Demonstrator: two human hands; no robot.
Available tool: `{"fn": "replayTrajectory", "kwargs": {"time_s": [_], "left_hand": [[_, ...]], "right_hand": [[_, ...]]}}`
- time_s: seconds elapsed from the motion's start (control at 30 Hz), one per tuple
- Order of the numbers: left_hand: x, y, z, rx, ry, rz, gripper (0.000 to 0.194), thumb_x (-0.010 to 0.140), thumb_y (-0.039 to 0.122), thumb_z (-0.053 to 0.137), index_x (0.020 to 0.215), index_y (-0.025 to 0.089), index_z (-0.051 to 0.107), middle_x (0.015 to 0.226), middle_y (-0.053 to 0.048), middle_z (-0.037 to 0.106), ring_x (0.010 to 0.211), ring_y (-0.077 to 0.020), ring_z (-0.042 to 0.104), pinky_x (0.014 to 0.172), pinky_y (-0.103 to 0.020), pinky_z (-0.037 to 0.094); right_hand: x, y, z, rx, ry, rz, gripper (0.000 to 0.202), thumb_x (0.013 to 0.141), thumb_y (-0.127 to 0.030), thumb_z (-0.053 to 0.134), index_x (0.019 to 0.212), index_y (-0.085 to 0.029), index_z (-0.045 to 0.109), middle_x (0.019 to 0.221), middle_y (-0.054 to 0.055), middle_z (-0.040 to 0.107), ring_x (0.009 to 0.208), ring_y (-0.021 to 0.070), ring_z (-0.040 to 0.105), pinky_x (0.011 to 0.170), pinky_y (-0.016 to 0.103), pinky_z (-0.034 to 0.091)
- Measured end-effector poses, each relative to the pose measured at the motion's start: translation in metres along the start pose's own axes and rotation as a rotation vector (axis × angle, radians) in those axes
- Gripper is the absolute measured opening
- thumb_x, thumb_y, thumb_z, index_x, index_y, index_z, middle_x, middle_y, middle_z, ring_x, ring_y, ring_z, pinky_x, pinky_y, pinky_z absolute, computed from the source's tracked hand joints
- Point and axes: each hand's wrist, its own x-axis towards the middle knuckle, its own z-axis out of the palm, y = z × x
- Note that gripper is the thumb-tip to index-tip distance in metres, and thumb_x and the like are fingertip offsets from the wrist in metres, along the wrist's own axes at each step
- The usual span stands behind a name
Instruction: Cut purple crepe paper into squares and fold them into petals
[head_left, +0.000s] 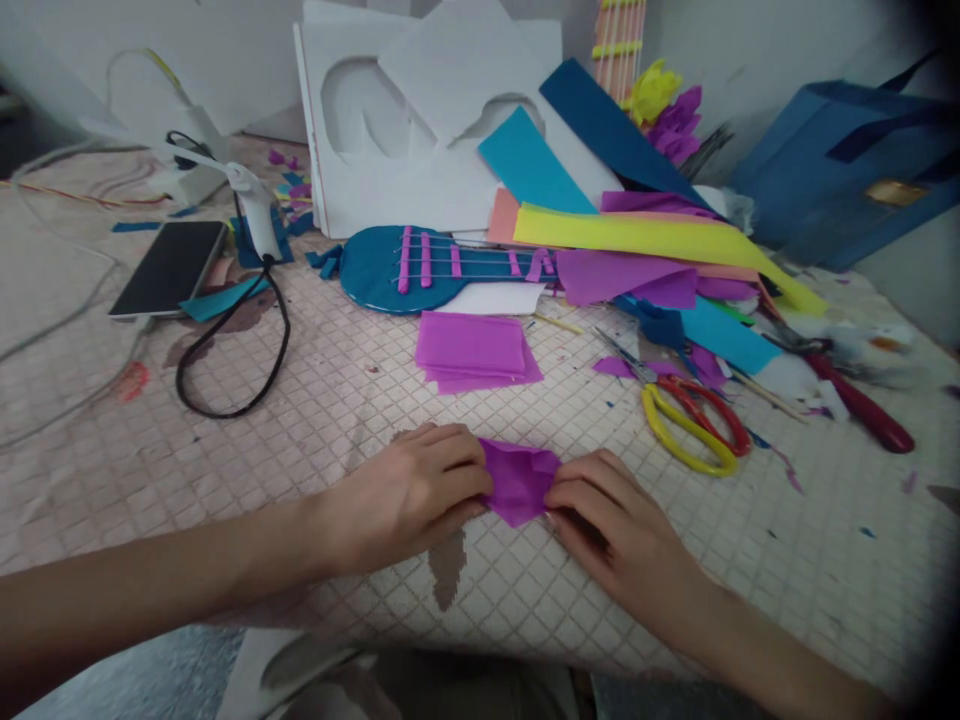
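Between my two hands, low over the table's near part, is a small piece of purple paper (517,482) with a folded upper edge and a pointed lower end. My left hand (420,490) has its fingers closed on the paper's left side. On the right side, my right hand (615,510) pinches the paper between thumb and fingers. A stack of purple paper sheets (471,345) lies just beyond. Behind the stack rests a blue guitar-shaped craft (382,268) with pink strips and thin strings.
Yellow-and-red-handled scissors (694,425) and a red-handled tool (862,405) lie to the right. Coloured paper strips (637,232) pile up behind. At the left are a phone (171,268), a white glue gun (255,215) and a black cord loop (281,345). A blue bag (832,170) stands back right.
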Motion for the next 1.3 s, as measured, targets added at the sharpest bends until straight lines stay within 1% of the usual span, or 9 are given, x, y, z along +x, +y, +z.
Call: {"fn": "replayTrajectory", "kwargs": {"time_s": [0.13,0.27,0.37,0.5,0.67,0.87,0.97,1.1,1.3], "left_hand": [[0.002,0.003,0.003,-0.146,0.022,-0.135,0.009,0.089,0.016,0.055,0.096,0.018,0.061,0.097,-0.004,0.059,0.093,-0.0173,0.054,0.083,-0.033,0.045],[0.004,0.005,0.004,-0.175,0.040,-0.191,0.008,0.090,0.015,0.052,0.088,0.015,0.060,0.089,-0.003,0.057,0.085,-0.0159,0.053,0.078,-0.031,0.045],[0.004,0.005,0.005,-0.182,0.037,-0.212,0.008,0.089,0.014,0.053,0.086,0.014,0.059,0.087,-0.004,0.057,0.082,-0.0155,0.052,0.077,-0.031,0.044],[0.002,0.005,0.004,-0.193,0.057,-0.177,0.007,0.089,0.013,0.053,0.088,0.015,0.060,0.089,-0.004,0.058,0.084,-0.0154,0.053,0.078,-0.031,0.045],[0.000,0.006,0.003,-0.079,0.111,-0.135,0.007,0.089,0.016,0.056,0.094,0.015,0.061,0.096,-0.006,0.058,0.089,-0.0176,0.053,0.082,-0.034,0.044],[-0.003,0.003,0.003,-0.058,0.086,-0.131,0.004,0.089,0.018,0.057,0.090,0.016,0.060,0.095,-0.004,0.059,0.089,-0.0176,0.055,0.083,-0.035,0.044],[-0.003,0.002,0.003,-0.065,0.081,-0.137,0.005,0.089,0.018,0.056,0.090,0.016,0.061,0.095,-0.004,0.059,0.090,-0.0177,0.055,0.083,-0.035,0.043],[-0.003,0.002,0.003,-0.071,0.083,-0.132,0.007,0.090,0.019,0.055,0.089,0.016,0.061,0.094,-0.004,0.060,0.090,-0.0174,0.055,0.084,-0.035,0.043],[-0.003,0.003,0.003,-0.061,0.086,-0.124,0.010,0.091,0.017,0.053,0.084,0.016,0.061,0.092,-0.004,0.060,0.088,-0.0164,0.055,0.083,-0.033,0.043]], "right_hand": [[0.001,-0.001,0.001,0.056,0.008,0.063,0.010,0.088,-0.009,0.052,0.091,-0.018,0.055,0.094,0.005,0.052,0.091,0.0188,0.047,0.077,0.035,0.044],[0.004,-0.002,-0.001,0.118,0.004,0.130,0.013,0.088,-0.008,0.050,0.089,-0.020,0.053,0.089,0.003,0.052,0.088,0.0176,0.048,0.073,0.032,0.044],[0.004,-0.001,-0.001,0.118,0.021,0.142,0.014,0.087,-0.009,0.053,0.094,-0.021,0.053,0.095,0.004,0.052,0.093,0.0179,0.049,0.077,0.033,0.045],[-0.002,0.002,0.000,0.080,0.094,0.162,0.024,0.082,-0.012,0.061,0.102,-0.020,0.051,0.105,0.006,0.049,0.099,0.0188,0.050,0.084,0.033,0.045],[-0.008,0.004,0.000,0.004,0.105,0.102,0.020,0.084,-0.011,0.059,0.101,-0.020,0.053,0.100,0.005,0.053,0.097,0.0184,0.050,0.082,0.033,0.046],[-0.010,0.005,-0.002,-0.084,0.134,0.013,0.020,0.086,-0.009,0.057,0.104,-0.017,0.055,0.107,0.008,0.053,0.100,0.0192,0.050,0.086,0.035,0.045],[-0.011,0.006,-0.005,-0.121,0.173,0.003,0.019,0.085,-0.009,0.058,0.102,-0.016,0.056,0.101,0.007,0.053,0.095,0.0185,0.051,0.081,0.034,0.046],[-0.014,0.008,-0.008,-0.153,0.158,-0.035,0.014,0.086,-0.009,0.059,0.098,-0.016,0.058,0.095,0.007,0.056,0.091,0.0190,0.051,0.078,0.035,0.047],[-0.015,0.010,-0.005,-0.172,0.128,-0.068,0.019,0.086,-0.008,0.057,0.103,-0.015,0.060,0.098,0.009,0.059,0.095,0.0213,0.053,0.081,0.039,0.048]]}}
